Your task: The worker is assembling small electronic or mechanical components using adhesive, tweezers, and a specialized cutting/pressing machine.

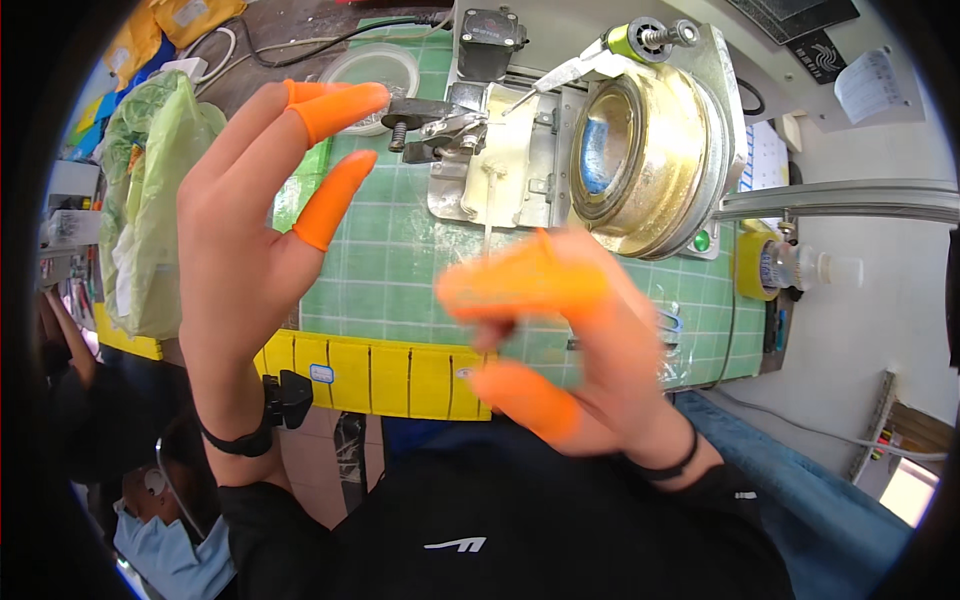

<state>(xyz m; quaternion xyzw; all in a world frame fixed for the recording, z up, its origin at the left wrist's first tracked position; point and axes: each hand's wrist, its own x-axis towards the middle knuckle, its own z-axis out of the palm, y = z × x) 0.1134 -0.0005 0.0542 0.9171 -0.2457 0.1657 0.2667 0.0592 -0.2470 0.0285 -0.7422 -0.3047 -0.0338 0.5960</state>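
Observation:
My left hand (255, 200) is raised at the left, with orange finger cots on the thumb and fingers. Its thumb and fingers are apart, and nothing shows between them. Just right of its fingertips is a dark metal toggle clamp (440, 125) beside a metal fixture with a cream-coloured plate (500, 155). My right hand (570, 330), also in orange finger cots, is over the green mat below the fixture. Motion smears its bent fingers, so whether they hold anything is unclear. A thin pale line runs from the plate down toward this hand.
A round brass-coloured machine part (655, 160) stands right of the fixture, beneath a pen-like tool (600, 55). A yellow marked strip (375, 375) lines the front edge of the green gridded mat (385, 240). A pale green bag (150, 210) sits left; a yellow tape roll (755, 265) right.

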